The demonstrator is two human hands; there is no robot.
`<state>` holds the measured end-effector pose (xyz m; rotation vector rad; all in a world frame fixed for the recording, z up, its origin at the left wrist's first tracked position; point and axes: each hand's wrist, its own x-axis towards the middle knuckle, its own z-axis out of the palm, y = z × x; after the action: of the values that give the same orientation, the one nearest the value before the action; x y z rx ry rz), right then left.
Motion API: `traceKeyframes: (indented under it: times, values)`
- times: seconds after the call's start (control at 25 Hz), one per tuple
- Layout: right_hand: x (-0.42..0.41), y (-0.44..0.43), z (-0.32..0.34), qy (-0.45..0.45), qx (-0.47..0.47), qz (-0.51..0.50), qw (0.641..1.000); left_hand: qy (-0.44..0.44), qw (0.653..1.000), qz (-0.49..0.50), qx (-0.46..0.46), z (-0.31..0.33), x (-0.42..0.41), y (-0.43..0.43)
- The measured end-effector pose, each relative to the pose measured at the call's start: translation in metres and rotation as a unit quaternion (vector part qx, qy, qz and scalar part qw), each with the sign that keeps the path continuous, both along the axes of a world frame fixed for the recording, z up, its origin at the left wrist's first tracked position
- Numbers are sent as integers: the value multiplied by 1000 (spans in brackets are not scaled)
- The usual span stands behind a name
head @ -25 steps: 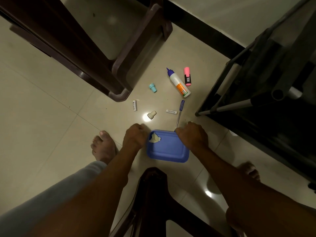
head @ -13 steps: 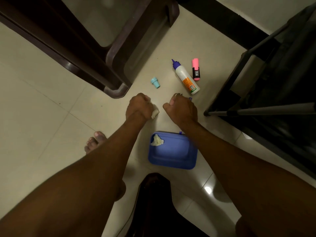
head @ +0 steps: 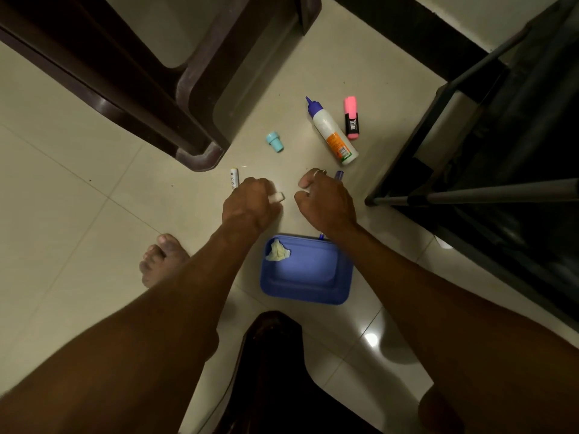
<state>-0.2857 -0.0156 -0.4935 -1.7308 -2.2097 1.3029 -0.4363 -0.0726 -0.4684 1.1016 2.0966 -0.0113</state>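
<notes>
**Full hands over small, rolling things**

Both hands are down at the floor [head: 94,189], just past the far edge of the blue tray [head: 305,277]. The left hand [head: 250,205] has its fingers curled round a pale stub [head: 278,197], whose end pokes out toward the other hand. The right hand [head: 326,202] is curled as well, with a white sliver [head: 306,193] showing between thumb and forefinger (too little of it shows to say what it is). A blue pen [head: 339,175] runs under that hand, its near end reaching the tray's far edge.

The likeliest slip is on the right. If the hand goes for the pen while pinching the sliver, one of the two may well drop. The pen is round and could roll under the black rack [head: 454,170], which stands near.

The stub looks held by only part of its length. A loosened grip on the way to the tray would probably send it rolling on the smooth tile.

The white tube [head: 234,180] lies just beside the left knuckles. A careless move could nudge it toward the chair leg [head: 200,155].

A wrist drawn back low might catch the tray's far rim and shift it, or flick the crumpled paper [head: 277,250] out of its far left corner.

The teal cap [head: 275,141], glue bottle [head: 333,133] and pink highlighter [head: 352,118] lie farther off and seem safe. In this dim light, pale pieces on pale tile are easily missed.
</notes>
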Motion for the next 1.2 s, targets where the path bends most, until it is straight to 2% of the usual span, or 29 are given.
traceKeyframes:
  times: [0.12,0.2,0.44,0.52,0.64,0.72,0.8,0.88,1.08,1.2]
  values:
    - [-4,-5,9,84,-70,1,994,-74,995,18,62,9,2,0]
    - [-3,-7,17,112,-83,-8,990,-107,989,50,85,18,6,-5]
    - [20,-32,44,123,-90,-7,988,-219,964,141,57,40,18,-42]
    - [29,-47,49,110,-105,-17,988,-244,958,142,50,45,21,-57]
    - [40,-69,52,50,-87,25,995,-196,978,44,52,45,21,-73]
    - [44,-80,48,-21,-50,104,993,-174,983,32,46,44,19,-76]
    - [49,-86,42,-59,-45,134,988,-152,987,27,36,41,18,-75]
    - [52,-92,35,-53,-56,132,988,-133,991,24,27,37,18,-73]
    - [52,-103,20,-55,-3,153,987,-121,992,23,24,35,20,-73]
    - [46,-104,11,-76,-2,172,982,-118,992,33,25,32,20,-72]
